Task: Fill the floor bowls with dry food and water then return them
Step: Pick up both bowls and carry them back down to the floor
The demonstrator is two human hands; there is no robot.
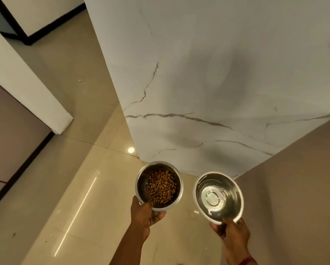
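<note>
The left hand (144, 217) grips the near rim of a steel kibble bowl (141, 181). Its thumb hooks over the rim into the bowl and its fingers (157, 217) curl under the base. Brown kibble (160, 186) lies heaped in the bottom, reaching close to the thumb.

The right hand (234, 233) pinches the near rim of a steel water bowl (235, 195), with the thumb pressed on the rim. The other fingers are mostly hidden beneath it, so how tightly they curl cannot be told. Clear water (212, 197) glints inside. A red wrist band (245, 262) shows at the lower edge.

Both bowls are carried above the floor, side by side and apart, with a strip of floor showing between them.

Just beyond the far rims stands a white marble panel (198, 83). Its vertical corner edge comes down to the floor just past the kibble bowl. A tan cabinet side (294, 197) rises right beside the right hand, leaving little room there.

Left of the left hand, glossy beige floor tiles (74, 197) spread wide. They reach black skirting (20, 169) under a brown wall and, farther off, a white pillar (26, 83).
</note>
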